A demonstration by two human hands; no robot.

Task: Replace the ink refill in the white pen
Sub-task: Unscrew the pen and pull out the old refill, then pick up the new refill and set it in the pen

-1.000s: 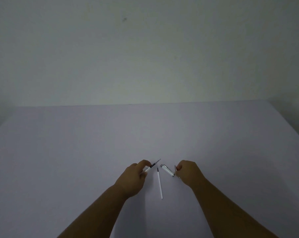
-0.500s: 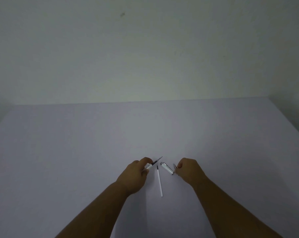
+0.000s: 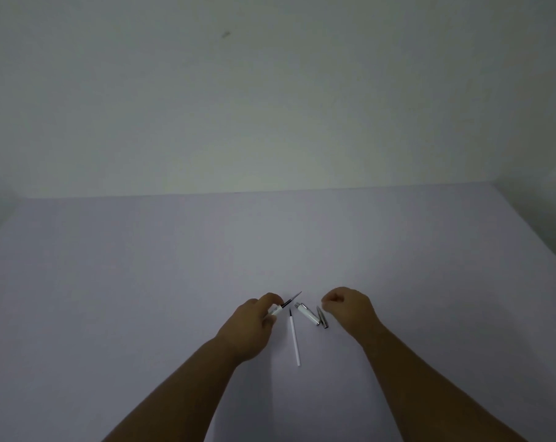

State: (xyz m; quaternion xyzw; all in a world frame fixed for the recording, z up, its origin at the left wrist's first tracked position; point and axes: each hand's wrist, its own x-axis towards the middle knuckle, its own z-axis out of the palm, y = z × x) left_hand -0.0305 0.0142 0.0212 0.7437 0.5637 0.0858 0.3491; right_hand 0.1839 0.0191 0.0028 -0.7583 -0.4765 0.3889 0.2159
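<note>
White on pale grey, and dim, so hard to separate the small parts. Pinches the front section (image 3: 275, 310) of the white pen between thumb and fingertips of the left hand (image 3: 254, 323), just above the table (image 3: 142, 282). Points its dark slim tip away and to the right, slightly raised; long axis diagonal, near-left to far-right. Shows the right hand (image 3: 347, 309) loosely curled, gripping nothing, just beside the other white pen piece (image 3: 307, 314) and a small grey metal part (image 3: 322, 317), both lying on the table. Between the hands, flat on the table: a thin white refill (image 3: 295, 341), dark tip away from the person, long axis almost near-to-far. Seems to be the middle step, pen already taken apart. Next probably calls for a fine pinch from the right hand and careful lining up with the narrow section.
</note>
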